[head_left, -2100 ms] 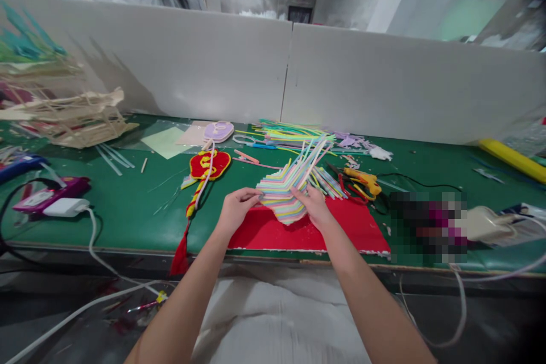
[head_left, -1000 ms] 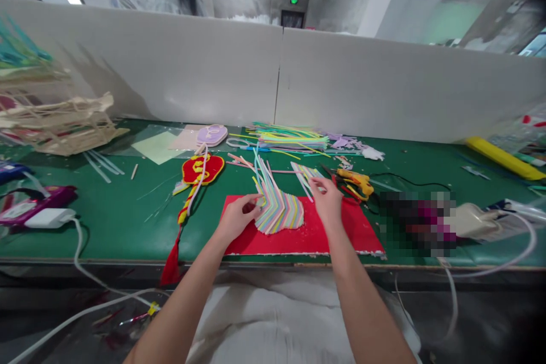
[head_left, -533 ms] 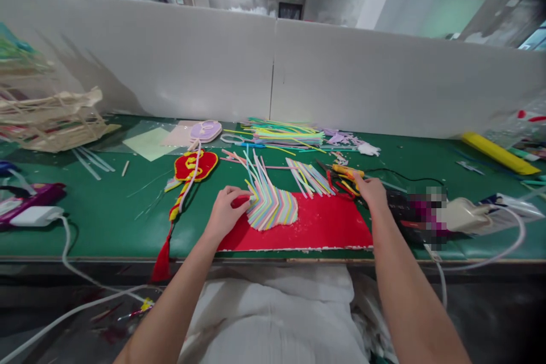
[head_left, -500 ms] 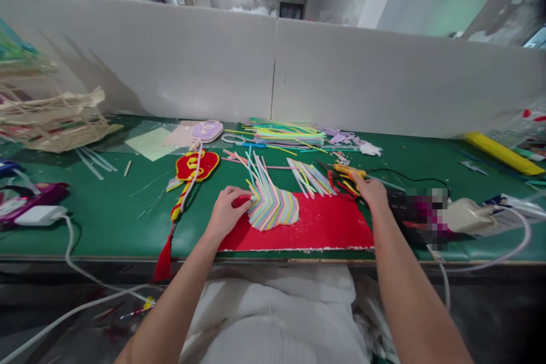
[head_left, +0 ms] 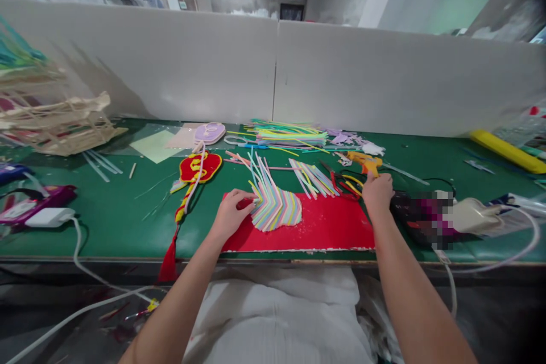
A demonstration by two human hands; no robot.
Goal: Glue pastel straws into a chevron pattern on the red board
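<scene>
A fan of pastel striped strips (head_left: 275,206) lies on a red sheet (head_left: 328,227) at the front of the green table (head_left: 128,205). My left hand (head_left: 231,213) rests on the left edge of that strip piece, fingers curled and pressing it down. My right hand (head_left: 377,191) is closed around the handle of a yellow glue gun (head_left: 362,161), which is lifted a little off the table to the right of the sheet. Loose strips (head_left: 313,176) lie between the two.
A red and yellow knot ornament (head_left: 198,168) with a tassel lies left of the sheet. More coloured strips (head_left: 290,135) are piled at the back by the white partition (head_left: 273,68). Cables and a white charger (head_left: 46,217) sit left; a yellow roll (head_left: 505,151) right.
My right hand left the strip piece, reached right to the glue gun, closed on it and raised it. The strip piece was laid flat on the red sheet; my left hand stayed on it.
</scene>
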